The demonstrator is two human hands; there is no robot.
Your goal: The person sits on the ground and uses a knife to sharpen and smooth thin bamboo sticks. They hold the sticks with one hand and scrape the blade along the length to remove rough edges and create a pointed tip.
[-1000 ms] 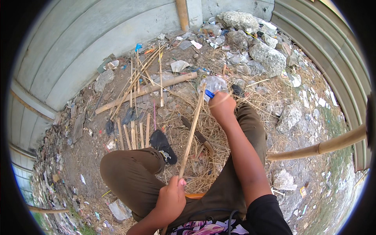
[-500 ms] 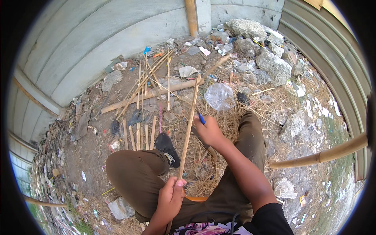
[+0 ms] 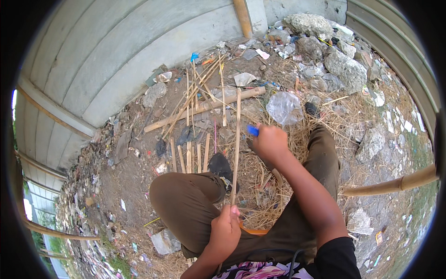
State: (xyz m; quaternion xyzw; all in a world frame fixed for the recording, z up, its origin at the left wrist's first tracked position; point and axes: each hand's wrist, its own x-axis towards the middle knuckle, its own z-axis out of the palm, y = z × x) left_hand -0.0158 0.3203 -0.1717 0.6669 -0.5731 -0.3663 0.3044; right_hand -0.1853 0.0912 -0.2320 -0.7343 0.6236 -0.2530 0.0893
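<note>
Down from near the tip of the long stick [image 3: 237, 144], the right hand [image 3: 272, 143] has moved since a second ago, and now it is a little way off to the stick's right. It covers less of the clear plastic bag [image 3: 284, 108] now.

The long stick points up and away from the person. The left hand [image 3: 225, 228] is at its near end, with its fingers wrapped tight around it. The right hand's fingers are curled around a blue tool [image 3: 252, 130], which sits beside the stick without touching it. I cannot see the tool's blade.

Just left of the stick's lower part is a dark shoe [image 3: 219, 165]. Farther left, short bamboo pieces [image 3: 189, 156] lie in a row. A thick bamboo pole [image 3: 232, 98] lies behind the stick's upper part, with thin sticks [image 3: 191, 98] piled across it to the left. The bag is right of the stick. Big rocks [image 3: 346, 72] lie well to its right, and a gray wall [image 3: 139, 56] stands far past its tip.
</note>
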